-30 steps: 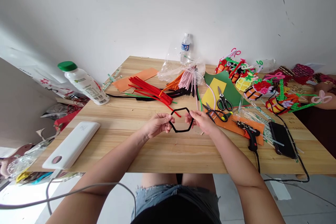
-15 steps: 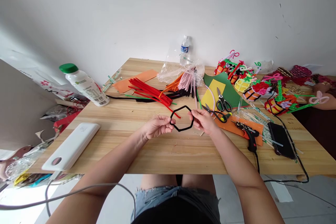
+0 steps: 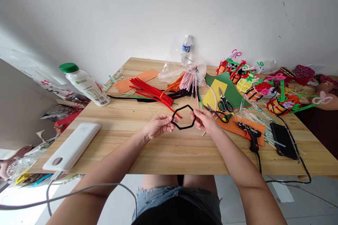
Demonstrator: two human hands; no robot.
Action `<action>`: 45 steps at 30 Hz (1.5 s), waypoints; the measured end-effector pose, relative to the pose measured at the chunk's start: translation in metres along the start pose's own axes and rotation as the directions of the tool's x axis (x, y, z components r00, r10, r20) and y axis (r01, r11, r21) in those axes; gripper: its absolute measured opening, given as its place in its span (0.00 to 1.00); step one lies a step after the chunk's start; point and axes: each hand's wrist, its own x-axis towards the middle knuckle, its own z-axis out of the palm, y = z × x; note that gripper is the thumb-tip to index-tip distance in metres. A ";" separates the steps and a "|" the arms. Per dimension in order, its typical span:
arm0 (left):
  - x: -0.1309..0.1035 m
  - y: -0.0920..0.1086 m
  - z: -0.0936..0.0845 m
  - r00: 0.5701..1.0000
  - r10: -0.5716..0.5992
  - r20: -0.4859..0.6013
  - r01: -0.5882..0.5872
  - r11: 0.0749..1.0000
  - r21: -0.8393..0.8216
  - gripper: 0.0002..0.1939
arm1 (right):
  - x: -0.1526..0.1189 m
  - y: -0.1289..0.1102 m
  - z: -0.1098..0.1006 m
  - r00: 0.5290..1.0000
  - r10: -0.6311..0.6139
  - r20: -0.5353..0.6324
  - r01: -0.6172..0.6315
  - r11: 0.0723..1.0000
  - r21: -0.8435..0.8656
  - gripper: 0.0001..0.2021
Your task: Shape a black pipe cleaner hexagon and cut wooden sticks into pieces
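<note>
A black hexagonal ring (image 3: pixel 187 127), bent from what looks like pipe cleaner, is held over the middle of the wooden table (image 3: pixel 158 154). My left hand (image 3: pixel 160 126) pinches its left corner between thumb and fingers. On the opposite side, my right hand (image 3: pixel 205 121) grips the right corner. Just beyond the ring lies a bundle of red pipe cleaners (image 3: pixel 150 89), one strand reaching toward it. Two pairs of scissors (image 3: pixel 225 104) rest to the right, beyond my right hand.
A glue gun (image 3: pixel 252 135) and black phone (image 3: pixel 283 140) lie right, near a cable. Colourful decorated baskets (image 3: pixel 260 89) line the back right. Left stand a white bottle (image 3: pixel 88 86) and white power bank (image 3: pixel 72 146). Another person's arm (image 3: pixel 327 102) shows at far right.
The ring and both hands have shifted very slightly, and the ring looks a little flatter from front to back. Both hands still hold it.
</note>
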 end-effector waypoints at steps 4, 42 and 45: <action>0.002 -0.001 -0.002 0.999 0.028 -0.041 -0.028 0.999 -0.021 0.08 | -0.002 -0.001 0.000 0.996 0.052 0.071 -0.054 0.998 0.024 0.17; 0.002 0.001 -0.003 1.000 -0.022 -0.011 0.023 0.999 0.047 0.13 | -0.006 0.002 -0.011 0.861 0.371 0.349 -0.239 0.900 -0.365 0.23; 0.003 0.002 -0.004 1.000 -0.009 0.005 0.009 1.000 -0.022 0.11 | -0.005 0.002 -0.012 0.852 0.382 0.358 -0.241 0.893 -0.381 0.23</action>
